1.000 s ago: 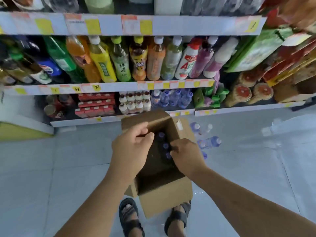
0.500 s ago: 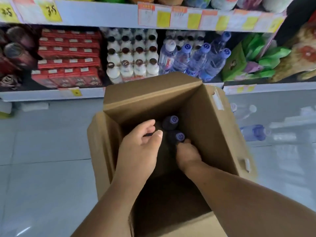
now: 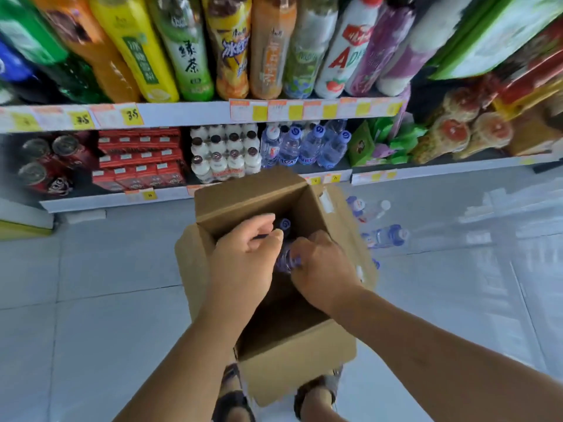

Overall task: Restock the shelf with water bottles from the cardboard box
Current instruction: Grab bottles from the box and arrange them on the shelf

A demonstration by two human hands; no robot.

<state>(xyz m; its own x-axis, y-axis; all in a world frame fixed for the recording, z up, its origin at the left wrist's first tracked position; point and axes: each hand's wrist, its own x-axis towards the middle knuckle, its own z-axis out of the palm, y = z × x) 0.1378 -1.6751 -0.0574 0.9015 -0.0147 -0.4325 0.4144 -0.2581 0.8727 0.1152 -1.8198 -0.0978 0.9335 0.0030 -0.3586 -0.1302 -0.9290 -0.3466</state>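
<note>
Before the shelf, a water bottle is grasped by the right hand; the left hand's grip is unclear. A straight lift is advised.

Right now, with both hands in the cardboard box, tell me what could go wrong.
1. Loose bottles lie on the floor right of the cardboard box; a step that way might roll one underfoot.
2. The right hand grips a bottle close beside the left hand; lifting it in that tight space could slip.
3. The water bottles on the shelf stand packed; another may topple them.
</note>
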